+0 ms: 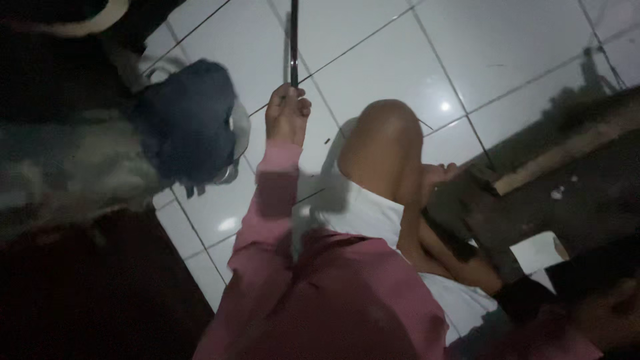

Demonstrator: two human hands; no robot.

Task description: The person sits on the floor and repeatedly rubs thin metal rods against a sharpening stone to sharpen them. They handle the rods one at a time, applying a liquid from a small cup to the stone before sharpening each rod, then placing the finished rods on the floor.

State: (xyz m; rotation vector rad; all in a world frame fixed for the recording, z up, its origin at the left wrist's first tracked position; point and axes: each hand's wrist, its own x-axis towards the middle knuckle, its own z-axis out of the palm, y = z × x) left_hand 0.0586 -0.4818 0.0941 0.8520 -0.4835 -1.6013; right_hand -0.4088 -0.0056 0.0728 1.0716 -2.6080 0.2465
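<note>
White floor tiles (507,53) fill the upper view. Left of the raised bare knee (387,133) lies a heap of dark and patterned cloth (87,153), topped by a dark blue bundle (190,120). Right of the knee stands dark wooden furniture (567,180). A pink sleeve (267,200) runs up just left of the knee to the left hand (287,115), closed around a thin dark rod (294,40) pointing upward. The right hand (440,175), just right of the knee, touches the wood; its grip cannot be told.
</note>
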